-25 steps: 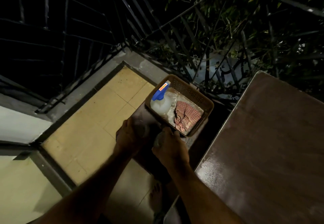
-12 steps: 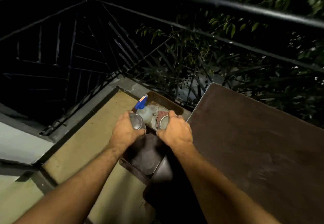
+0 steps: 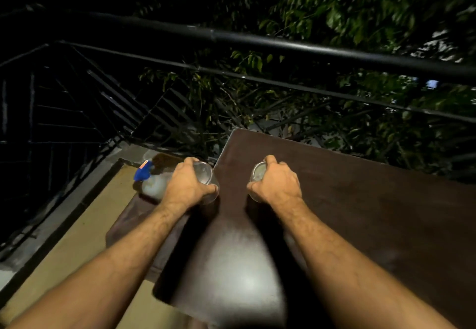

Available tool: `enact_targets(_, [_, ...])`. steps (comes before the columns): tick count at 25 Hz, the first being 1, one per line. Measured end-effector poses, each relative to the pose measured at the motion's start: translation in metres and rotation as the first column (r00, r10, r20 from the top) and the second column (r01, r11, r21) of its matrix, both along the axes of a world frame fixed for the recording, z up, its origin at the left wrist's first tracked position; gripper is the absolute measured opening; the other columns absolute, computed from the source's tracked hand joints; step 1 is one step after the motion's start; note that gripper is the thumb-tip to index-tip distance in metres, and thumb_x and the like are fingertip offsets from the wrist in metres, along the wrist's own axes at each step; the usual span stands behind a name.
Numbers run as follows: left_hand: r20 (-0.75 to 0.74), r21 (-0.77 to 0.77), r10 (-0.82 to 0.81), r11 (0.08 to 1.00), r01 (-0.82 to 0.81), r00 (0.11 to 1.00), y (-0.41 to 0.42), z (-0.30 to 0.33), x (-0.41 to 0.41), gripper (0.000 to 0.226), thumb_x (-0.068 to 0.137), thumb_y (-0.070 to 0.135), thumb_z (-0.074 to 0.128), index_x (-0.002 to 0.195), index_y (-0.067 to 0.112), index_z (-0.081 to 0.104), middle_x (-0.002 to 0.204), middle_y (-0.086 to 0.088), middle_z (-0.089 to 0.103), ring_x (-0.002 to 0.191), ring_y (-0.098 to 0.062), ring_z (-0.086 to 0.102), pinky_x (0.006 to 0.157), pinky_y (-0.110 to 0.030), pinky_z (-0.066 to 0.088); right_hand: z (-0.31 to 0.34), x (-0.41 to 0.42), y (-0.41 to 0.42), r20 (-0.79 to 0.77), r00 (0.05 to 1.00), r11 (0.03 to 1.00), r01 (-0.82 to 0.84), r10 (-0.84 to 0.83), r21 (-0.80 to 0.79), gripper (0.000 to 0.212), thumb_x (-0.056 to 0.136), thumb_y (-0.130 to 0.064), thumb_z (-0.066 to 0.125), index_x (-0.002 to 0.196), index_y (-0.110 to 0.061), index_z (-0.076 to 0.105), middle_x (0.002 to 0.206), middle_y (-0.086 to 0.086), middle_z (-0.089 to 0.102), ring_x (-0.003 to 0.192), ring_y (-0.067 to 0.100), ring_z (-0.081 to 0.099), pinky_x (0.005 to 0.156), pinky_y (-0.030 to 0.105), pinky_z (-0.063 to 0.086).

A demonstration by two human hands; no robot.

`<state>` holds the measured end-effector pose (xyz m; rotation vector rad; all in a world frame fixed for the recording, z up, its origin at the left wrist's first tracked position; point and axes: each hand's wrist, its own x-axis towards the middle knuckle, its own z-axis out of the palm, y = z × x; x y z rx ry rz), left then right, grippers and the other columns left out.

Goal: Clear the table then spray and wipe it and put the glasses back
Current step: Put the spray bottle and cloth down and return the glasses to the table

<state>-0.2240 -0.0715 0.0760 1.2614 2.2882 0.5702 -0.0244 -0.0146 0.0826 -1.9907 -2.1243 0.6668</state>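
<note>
Dark brown table (image 3: pixel 360 212), blue-topped spray bottle (image 3: pixel 150 181)

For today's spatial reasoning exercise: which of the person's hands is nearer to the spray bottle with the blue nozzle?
Left. The left hand, gripping a glass, sits just right of the spray bottle. The right hand, gripping another glass, is farther right over the table.

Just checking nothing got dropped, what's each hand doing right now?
Left hand: closed around a glass, by the table's left edge.
Right hand: closed around the other glass, over the table.
</note>
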Motion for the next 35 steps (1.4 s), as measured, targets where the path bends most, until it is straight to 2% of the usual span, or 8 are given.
enact_targets(5, [0.009,0.012,-0.122,0.993,0.121,0.993,0.023,0.008,0.081,0.091,0.064,0.038,0.092,0.141,0.018,0.048,0.139,-0.007,0.054,0.126,-0.027,0.056,0.103,-0.038,0.047,0.004,0.091,0.007,0.026,0.988,0.988,0.155,-0.154,-0.016,0.073,0.069,-0.051,0.076,0.128,-0.025,0.043,0.118,0.009,0.053,0.108,0.034,0.056,0.087,0.038,0.048])
enact_targets(18, [0.043,0.012,-0.334,0.942,0.334,0.941,0.048,0.000,0.241,0.088,0.064,0.039,0.092,0.138,0.020,0.048,0.137,-0.005,0.054,0.126,-0.027,0.056,0.108,-0.042,0.047,-0.003,0.251,-0.012,0.063,0.933,0.935,0.355,-0.353,-0.012,0.073,0.070,-0.050,0.075,0.130,-0.025,0.042,0.119,0.009,0.053,0.110,0.033,0.056,0.087,0.038,0.048])
enact_targets(26, [0.091,-0.024,-0.341,0.939,0.344,0.936,0.045,-0.029,0.276,0.089,0.063,0.039,0.091,0.138,0.023,0.047,0.135,0.000,0.054,0.123,-0.024,0.057,0.103,-0.037,0.048,-0.033,0.291,-0.015,0.065,0.918,0.917,0.394,-0.391,-0.060,0.071,0.069,-0.051,0.075,0.127,-0.028,0.042,0.116,0.007,0.053,0.108,0.032,0.057,0.086,0.037,0.049])
enact_targets(35, [0.088,-0.055,-0.338,0.938,0.344,0.937,0.047,-0.053,0.296,0.084,0.061,0.039,0.089,0.134,0.026,0.049,0.132,0.001,0.054,0.119,-0.024,0.060,0.103,-0.037,0.050,-0.057,0.309,-0.015,0.035,0.914,0.910,0.405,-0.403,-0.093,0.069,0.068,-0.050,0.073,0.127,-0.028,0.043,0.115,0.006,0.053,0.107,0.031,0.058,0.089,0.036,0.048])
